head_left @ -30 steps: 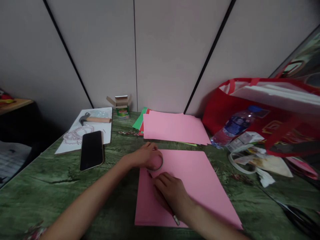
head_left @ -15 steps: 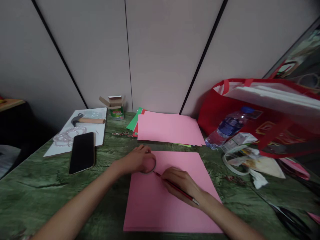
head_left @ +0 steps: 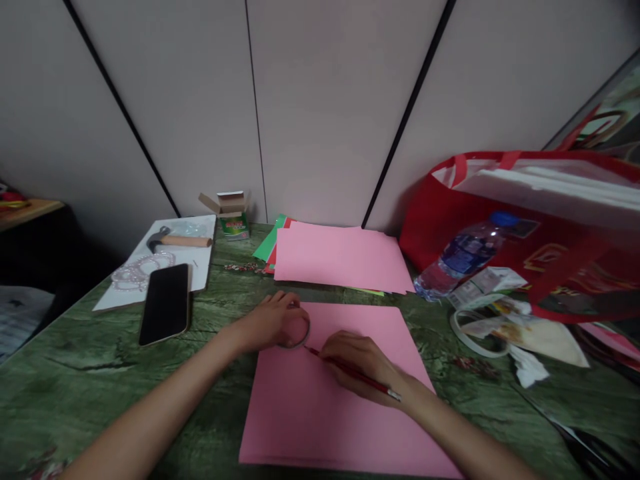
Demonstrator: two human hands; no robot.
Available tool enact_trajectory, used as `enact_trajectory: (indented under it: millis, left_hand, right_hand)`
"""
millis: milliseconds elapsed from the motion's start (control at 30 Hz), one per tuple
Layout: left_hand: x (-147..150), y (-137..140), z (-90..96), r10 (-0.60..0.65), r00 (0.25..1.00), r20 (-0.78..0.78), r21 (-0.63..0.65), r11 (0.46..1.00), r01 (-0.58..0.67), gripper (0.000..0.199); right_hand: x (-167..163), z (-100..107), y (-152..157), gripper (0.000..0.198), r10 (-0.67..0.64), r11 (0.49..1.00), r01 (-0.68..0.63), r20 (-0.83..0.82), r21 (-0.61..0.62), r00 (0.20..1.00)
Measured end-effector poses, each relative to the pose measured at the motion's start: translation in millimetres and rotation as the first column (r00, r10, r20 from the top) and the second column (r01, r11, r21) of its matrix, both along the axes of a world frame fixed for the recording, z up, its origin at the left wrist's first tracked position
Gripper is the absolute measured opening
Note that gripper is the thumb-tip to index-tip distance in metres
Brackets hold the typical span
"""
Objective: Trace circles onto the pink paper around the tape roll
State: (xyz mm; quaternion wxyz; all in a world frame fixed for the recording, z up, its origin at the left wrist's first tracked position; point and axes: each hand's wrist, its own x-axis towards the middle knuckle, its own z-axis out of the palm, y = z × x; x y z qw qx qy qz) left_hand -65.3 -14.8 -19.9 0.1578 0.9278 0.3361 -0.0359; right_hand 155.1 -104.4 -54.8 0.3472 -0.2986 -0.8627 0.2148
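A sheet of pink paper (head_left: 320,427) lies on the green table in front of me. My left hand (head_left: 270,323) holds a thin round ring (head_left: 307,337) flat near the paper's upper left corner, its fingers closed over the ring's far left side. My right hand (head_left: 357,360) grips a dark red pencil (head_left: 373,382) with a silvery end. The pencil slants down to the left, and its point is close to the ring's lower right edge. Whether the point touches the ring, I cannot tell. I make out no clear line on the paper.
Behind lies a stack of pink sheets (head_left: 340,257). At left are a phone (head_left: 166,303), a hammer (head_left: 185,241) and beaded strands (head_left: 133,273); a small box (head_left: 234,225) stands behind. At right are a water bottle (head_left: 463,257), a red bag (head_left: 425,207), a white tape roll (head_left: 457,327) and scissors (head_left: 585,443).
The view has shifted slightly. Both hands keep nearly the same place, the left still on the ring and the right still holding the pencil beside it.
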Motion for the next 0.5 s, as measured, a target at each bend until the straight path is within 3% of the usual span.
enact_trajectory:
  millis: [300, 500]
  left_hand:
    - [2.1, -4.8, 4.3, 0.025, 1.000, 0.006, -0.024, 0.999, -0.025, 0.046]
    - [-0.7, -10.0, -0.1, 0.052, 0.995, 0.082, -0.027, 0.998, -0.050, 0.039]
  right_hand:
    - [11.0, -1.3, 16.1, 0.016, -0.115, 0.991, 0.116, 0.029, -0.063, 0.993]
    - [40.0, -11.1, -0.5, 0.020, -0.380, 0.924, 0.379, -0.006, -0.053, 0.925]
